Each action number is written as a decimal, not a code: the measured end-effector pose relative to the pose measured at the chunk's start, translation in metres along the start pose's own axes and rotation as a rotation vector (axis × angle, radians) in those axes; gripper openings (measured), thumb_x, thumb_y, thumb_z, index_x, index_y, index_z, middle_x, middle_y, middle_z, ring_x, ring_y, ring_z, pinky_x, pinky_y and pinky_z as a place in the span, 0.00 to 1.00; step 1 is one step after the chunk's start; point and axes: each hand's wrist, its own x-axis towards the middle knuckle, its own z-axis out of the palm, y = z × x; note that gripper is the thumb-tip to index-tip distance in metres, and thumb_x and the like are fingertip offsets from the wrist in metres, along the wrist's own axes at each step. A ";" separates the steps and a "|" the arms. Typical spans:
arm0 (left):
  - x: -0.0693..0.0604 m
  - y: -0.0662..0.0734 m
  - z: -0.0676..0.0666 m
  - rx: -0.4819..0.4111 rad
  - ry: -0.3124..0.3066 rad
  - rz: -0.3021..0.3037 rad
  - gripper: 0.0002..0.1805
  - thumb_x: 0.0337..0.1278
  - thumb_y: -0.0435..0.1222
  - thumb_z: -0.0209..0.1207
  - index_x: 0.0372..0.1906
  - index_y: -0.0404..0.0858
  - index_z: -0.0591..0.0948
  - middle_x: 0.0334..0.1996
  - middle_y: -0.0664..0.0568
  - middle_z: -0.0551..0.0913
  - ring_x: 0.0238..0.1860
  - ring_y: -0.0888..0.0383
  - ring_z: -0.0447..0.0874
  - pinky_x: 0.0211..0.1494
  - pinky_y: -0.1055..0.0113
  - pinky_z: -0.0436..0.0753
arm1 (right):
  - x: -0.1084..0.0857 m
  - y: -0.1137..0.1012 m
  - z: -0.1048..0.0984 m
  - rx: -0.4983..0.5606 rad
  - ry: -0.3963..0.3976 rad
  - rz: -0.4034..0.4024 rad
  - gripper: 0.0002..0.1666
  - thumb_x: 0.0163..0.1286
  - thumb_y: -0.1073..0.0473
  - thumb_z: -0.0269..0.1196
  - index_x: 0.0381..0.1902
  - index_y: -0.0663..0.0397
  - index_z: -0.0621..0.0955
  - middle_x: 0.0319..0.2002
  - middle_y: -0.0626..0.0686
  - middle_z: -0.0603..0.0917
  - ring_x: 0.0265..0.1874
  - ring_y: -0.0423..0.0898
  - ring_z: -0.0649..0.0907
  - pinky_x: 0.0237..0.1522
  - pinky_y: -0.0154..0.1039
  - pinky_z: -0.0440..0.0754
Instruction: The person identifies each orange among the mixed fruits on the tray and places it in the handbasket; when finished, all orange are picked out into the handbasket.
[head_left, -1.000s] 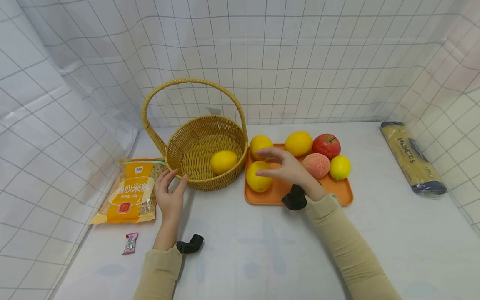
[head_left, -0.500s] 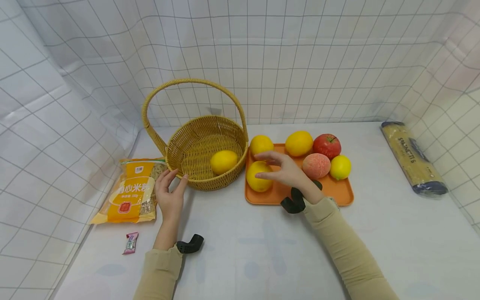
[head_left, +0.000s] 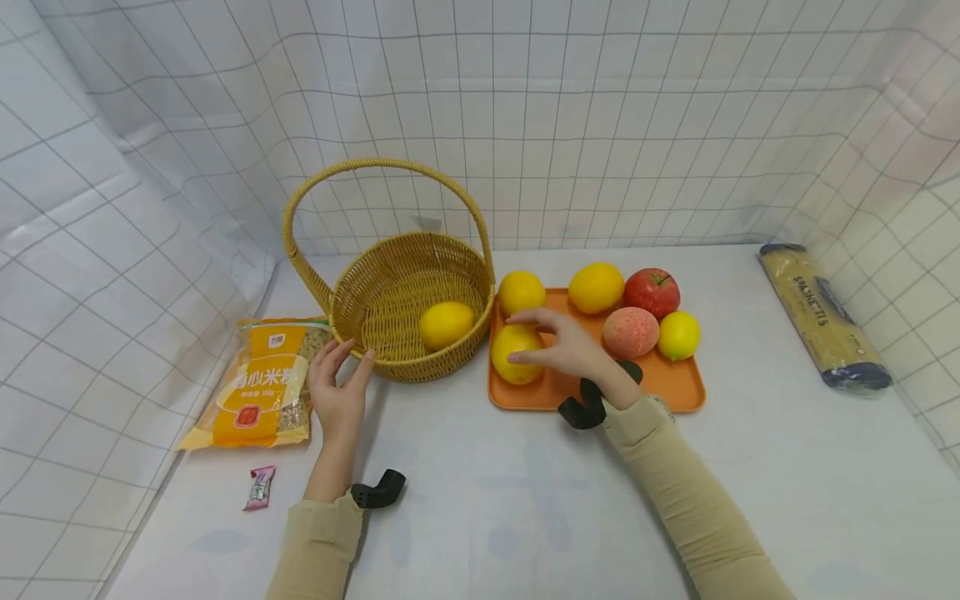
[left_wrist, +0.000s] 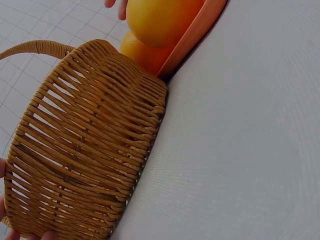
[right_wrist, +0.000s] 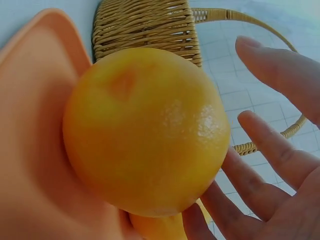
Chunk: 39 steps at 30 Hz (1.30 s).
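While the near fruit (right_wrist: 145, 135) sits still, the right grip (head_left: 570, 343) dips

Although the right grip has come slightly lower over the last second, the near fruit hasn't budged: left front corner of the orange tray (head_left: 553, 388), near the basket (head_left: 420, 368). Seems lined up, nothing lifted. Fruit: round, glossy, yellow-orange, dimpled. Right grip relaxed and unclosed, fingers round the far side, thumb clear; fingertip contact, can't tell. Left grip (head_left: 339, 396) loose, touching basket rim. One yellow fruit (head_left: 447, 325) inside basket.
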 end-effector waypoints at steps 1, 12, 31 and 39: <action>0.000 0.000 0.000 -0.003 0.000 0.001 0.20 0.56 0.33 0.62 0.52 0.26 0.76 0.63 0.39 0.61 0.60 0.48 0.67 0.54 0.71 0.76 | 0.000 0.000 0.000 -0.004 -0.003 0.008 0.33 0.53 0.51 0.72 0.57 0.52 0.77 0.56 0.50 0.77 0.57 0.50 0.71 0.63 0.49 0.65; 0.013 -0.029 0.000 -0.007 0.002 -0.013 0.23 0.55 0.36 0.64 0.54 0.29 0.77 0.63 0.50 0.63 0.61 0.55 0.67 0.55 0.69 0.75 | 0.002 0.006 0.001 -0.084 0.000 0.042 0.32 0.52 0.51 0.73 0.55 0.50 0.78 0.56 0.49 0.76 0.57 0.48 0.70 0.62 0.49 0.65; 0.012 -0.029 0.000 -0.014 0.005 0.003 0.23 0.55 0.36 0.63 0.54 0.28 0.77 0.62 0.50 0.63 0.61 0.55 0.67 0.54 0.70 0.75 | 0.003 0.010 0.000 -0.074 -0.043 0.084 0.35 0.52 0.51 0.73 0.58 0.48 0.75 0.60 0.52 0.70 0.61 0.50 0.65 0.65 0.52 0.61; 0.012 -0.029 0.000 -0.007 0.000 -0.006 0.22 0.56 0.36 0.63 0.54 0.29 0.77 0.63 0.50 0.63 0.61 0.54 0.67 0.58 0.62 0.75 | 0.003 0.011 -0.001 -0.064 -0.061 0.137 0.40 0.51 0.49 0.73 0.61 0.48 0.72 0.62 0.54 0.68 0.61 0.52 0.66 0.64 0.51 0.63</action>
